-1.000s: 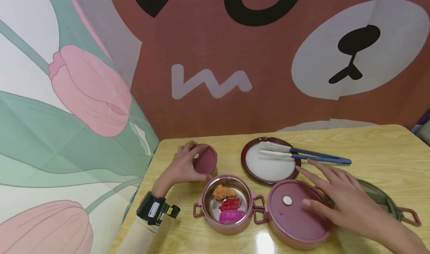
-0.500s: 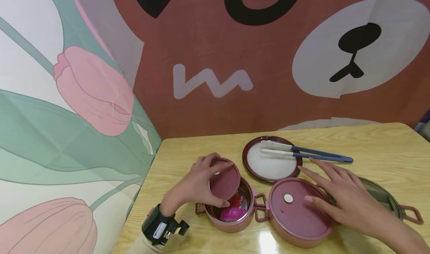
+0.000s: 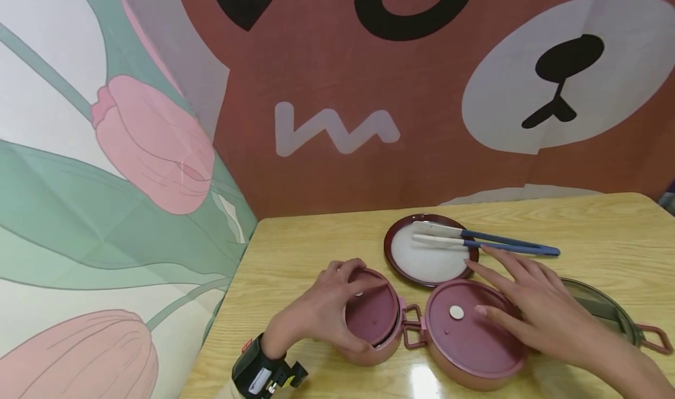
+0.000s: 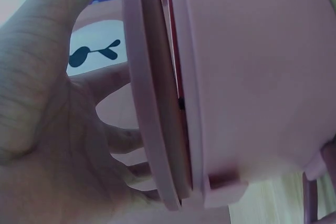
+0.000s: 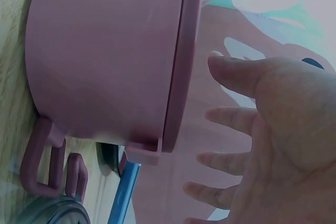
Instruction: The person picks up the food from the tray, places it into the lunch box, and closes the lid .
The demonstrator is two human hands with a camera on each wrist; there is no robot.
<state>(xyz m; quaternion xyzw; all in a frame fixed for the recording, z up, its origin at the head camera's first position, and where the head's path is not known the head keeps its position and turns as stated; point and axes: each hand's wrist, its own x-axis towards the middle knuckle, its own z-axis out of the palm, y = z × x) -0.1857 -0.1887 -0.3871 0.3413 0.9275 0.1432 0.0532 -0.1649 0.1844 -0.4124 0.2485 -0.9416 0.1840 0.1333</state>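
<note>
My left hand (image 3: 329, 305) grips a small round pink lid (image 3: 373, 314) by its edge, thumb at the near side and fingers at the far side. The lid sits tilted over the smaller pink pot (image 3: 364, 358), and in the left wrist view a narrow gap shows between the lid (image 4: 152, 98) and the pot rim (image 4: 189, 87). The food inside that pot is hidden. My right hand (image 3: 543, 305) hovers with spread fingers over the larger pink pot, whose lid (image 3: 469, 334) is on. In the right wrist view the fingers (image 5: 226, 119) stand apart from this pot (image 5: 110, 56).
Behind the pots lies a dark red plate with a white middle (image 3: 427, 264), with blue and white tongs (image 3: 506, 244) across it. A glass lid or pan with a pink handle (image 3: 654, 337) is partly hidden by the right hand. A printed cloth (image 3: 337, 182) hangs behind the table.
My left hand has carried the small lid from beside the smaller pot rightward and toward me onto its top, covering the food inside. The right hand has stayed nearly still.
</note>
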